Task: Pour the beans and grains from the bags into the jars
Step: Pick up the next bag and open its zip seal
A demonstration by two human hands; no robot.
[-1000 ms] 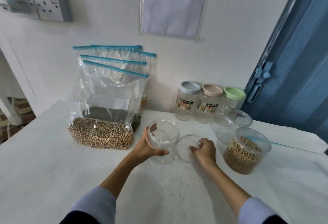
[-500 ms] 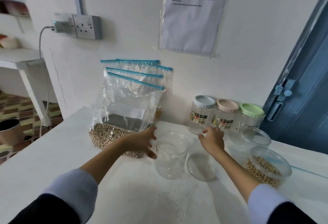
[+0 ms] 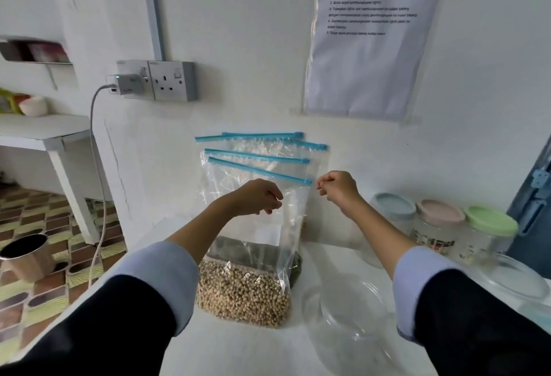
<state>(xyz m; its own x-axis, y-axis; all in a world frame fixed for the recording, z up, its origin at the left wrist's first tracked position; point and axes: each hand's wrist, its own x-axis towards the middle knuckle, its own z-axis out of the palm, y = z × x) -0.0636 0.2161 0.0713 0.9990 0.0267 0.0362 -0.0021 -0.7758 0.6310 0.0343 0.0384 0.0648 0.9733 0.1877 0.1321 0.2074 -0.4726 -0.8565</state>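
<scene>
Here the left hand (image 3: 257,198) hovers with fingers curled loosely in front of the front bag (image 3: 253,226), just below its blue zip strip (image 3: 259,170); whether it pinches the plastic cannot be told. The right hand (image 3: 337,186) is closed in a loose fist just beside the strip's right end, holding nothing visible. Three more bags (image 3: 268,144) lean on the wall behind the hands. The front bag's beans (image 3: 243,293) lie below the left forearm, near the white counter's (image 3: 232,349) left edge. Under the right forearm stands an open clear jar (image 3: 348,316). Right of the right hand are three lidded jars (image 3: 435,226), their labels blurred. Above it hangs a printed sheet (image 3: 369,39), its text unreadable.
</scene>
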